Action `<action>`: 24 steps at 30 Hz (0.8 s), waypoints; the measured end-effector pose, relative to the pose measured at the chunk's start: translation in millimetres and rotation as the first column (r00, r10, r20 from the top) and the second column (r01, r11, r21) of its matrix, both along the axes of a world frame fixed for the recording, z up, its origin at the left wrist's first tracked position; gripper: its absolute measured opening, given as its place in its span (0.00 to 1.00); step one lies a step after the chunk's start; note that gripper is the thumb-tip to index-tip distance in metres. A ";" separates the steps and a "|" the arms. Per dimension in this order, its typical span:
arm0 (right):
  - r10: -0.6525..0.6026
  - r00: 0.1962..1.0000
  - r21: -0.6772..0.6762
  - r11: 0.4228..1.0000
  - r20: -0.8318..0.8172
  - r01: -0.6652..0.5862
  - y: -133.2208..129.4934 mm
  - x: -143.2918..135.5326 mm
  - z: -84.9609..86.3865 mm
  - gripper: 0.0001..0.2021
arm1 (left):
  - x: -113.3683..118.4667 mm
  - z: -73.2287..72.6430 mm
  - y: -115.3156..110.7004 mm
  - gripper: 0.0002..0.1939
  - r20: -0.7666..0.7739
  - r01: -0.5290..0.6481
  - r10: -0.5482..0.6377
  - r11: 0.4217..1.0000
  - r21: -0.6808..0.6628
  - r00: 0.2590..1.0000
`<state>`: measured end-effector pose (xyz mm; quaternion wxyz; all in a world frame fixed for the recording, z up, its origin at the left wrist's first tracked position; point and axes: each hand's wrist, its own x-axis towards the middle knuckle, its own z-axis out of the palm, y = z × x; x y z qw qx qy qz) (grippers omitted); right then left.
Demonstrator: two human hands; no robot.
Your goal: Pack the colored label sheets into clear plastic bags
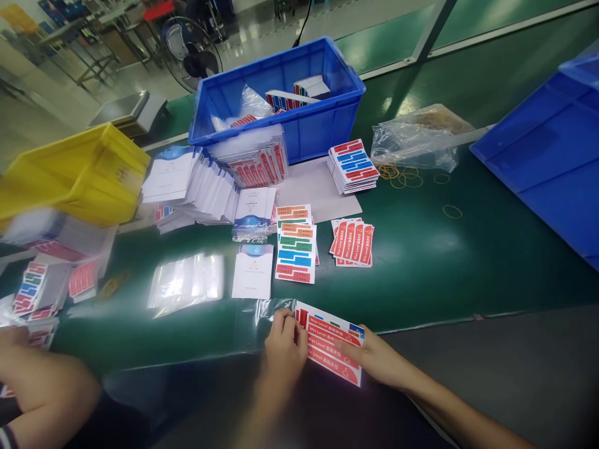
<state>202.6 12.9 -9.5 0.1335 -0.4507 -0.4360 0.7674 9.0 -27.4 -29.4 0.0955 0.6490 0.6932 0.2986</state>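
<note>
My right hand (369,355) is closed on the right end of a small stack of sticker sheets (330,343), the top one red with white lettering. At the stack's left end, my left hand (285,343) has its fingers pinched on the edge of a clear plastic bag (255,318). The bag lies partly over the table edge. Just beyond are a white booklet (253,271), multicoloured sticker sheets (296,252) and a pile of red sticker sheets (353,243). Flat clear bags (187,280) lie to the left.
Behind stand a blue bin (322,128), booklet stacks (187,181) and a bundled sheet stack (353,165). Rubber bands (405,178) lie near a plastic bag (416,134). A yellow bin (79,174) and another person's arm (47,386) are left; another blue bin (547,149) is right.
</note>
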 end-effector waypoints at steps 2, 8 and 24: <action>-0.015 1.000 -0.044 0.999 -0.020 0.014 -2.1 -0.2 -1.8 0.24 | -0.3 -0.6 -1.2 0.08 -0.001 0.005 -0.005 0.999 0.037 1.000; -0.109 0.989 -0.150 0.984 -0.101 0.094 -12.4 0.5 -5.1 0.24 | 1.0 1.3 -2.8 0.08 -0.022 -0.018 0.019 0.997 0.074 1.000; -0.123 0.965 -0.301 0.952 -0.231 0.049 0.2 0.2 0.3 0.25 | -2.1 8.1 0.9 0.08 -0.034 0.142 -0.142 0.990 0.013 0.989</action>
